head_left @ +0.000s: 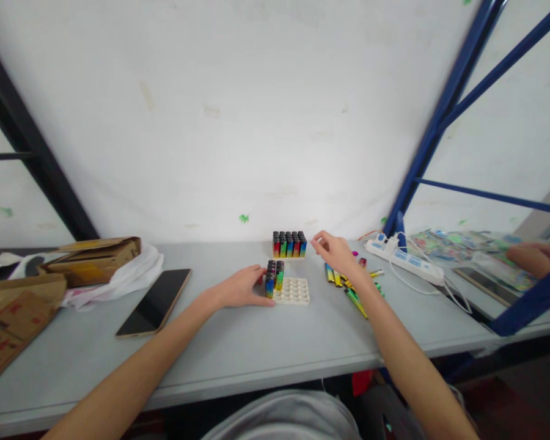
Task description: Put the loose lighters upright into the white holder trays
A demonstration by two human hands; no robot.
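My left hand point(242, 287) is at the left end of a white tray with round holes point(297, 291), its thumb and fingers around the corner. Upright in the tray's left part are several lighters point(275, 278) with black tops and bodies that shade between blue, green, yellow and red. Behind it stands a full block of similar lighters point(289, 244) in a second white tray. My right hand point(334, 250) hovers just right of that block, fingers curled and pinched together; what is between them is too small to make out. Below it lie loose shiny yellow, green and blue pieces point(348, 281).
A phone point(156, 302) lies left, beside a cardboard box point(96, 260) and white plastic bag point(135, 269). At right are a white power strip point(406, 261) with cables and a blue metal frame point(431, 134). Another person's hand point(538, 253) is beyond it.
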